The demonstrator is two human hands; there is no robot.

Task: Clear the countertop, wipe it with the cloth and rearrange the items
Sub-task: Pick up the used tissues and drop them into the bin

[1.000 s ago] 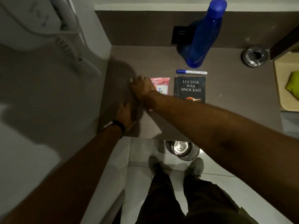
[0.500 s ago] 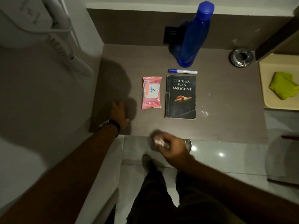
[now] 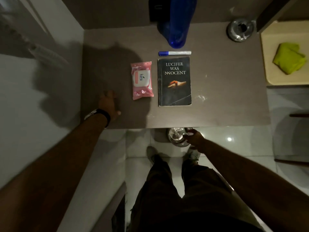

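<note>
Standing at a brown countertop (image 3: 225,101) in dim light, a person is seen from the head camera with both bare arms stretched forward. The left hand (image 3: 108,106), a dark-strapped watch (image 3: 100,114) at its wrist, rests palm-down and flat on the counter at centre left of the frame, fingers loosely spread and gripping nothing. The right hand (image 3: 194,138) hangs below the counter's near edge, at lower centre, directly above a metal waste bin (image 3: 175,136) on the tiled floor; its fingers are pinched narrowly on a small pale scrap (image 3: 189,133), too blurred to identify.

Laid out on the counter, a pink pack of Kara wipes (image 3: 142,80) sits just right of the left hand but apart from it, and just beside it, to the right, lies a black paperback titled "Lucifer Was Innocent" (image 3: 174,82), square to the counter edge. A blue-capped marker (image 3: 174,53) lies crosswise just above the book's top edge. A blue plastic bottle (image 3: 179,24) stands upright behind the marker at top centre, cut off by the frame. A round metal ashtray (image 3: 240,30) sits at the upper right corner of the counter.

The green cloth (image 3: 289,59) lies folded on a pale tray (image 3: 265,47) at the far right edge of the frame, well apart from both hands. White specks mark the counter right of the book. The person's dark trousers and shoes fill the lower centre.
</note>
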